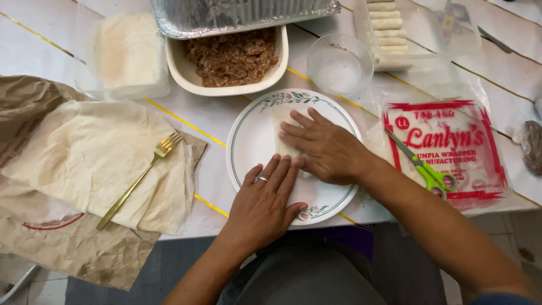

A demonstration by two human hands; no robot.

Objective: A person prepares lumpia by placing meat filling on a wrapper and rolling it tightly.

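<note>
Both hands flat, open | left (264, 204), right (324, 148) | pressing wrapper (284, 121) on plate (248, 147)

It is a home kitchen table: a floral plate (248, 148) in the centre, a bowl of meat filling (232, 56) above it.

White table (34, 39) w/ plate (248, 147), glass bowl (339, 65), meat dish (231, 56), brown paper (68, 248).

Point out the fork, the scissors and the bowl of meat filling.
fork (137, 182), head view, middle of its handle.
scissors (432, 175), head view, green handles.
bowl of meat filling (186, 73), head view, left rim.
</note>
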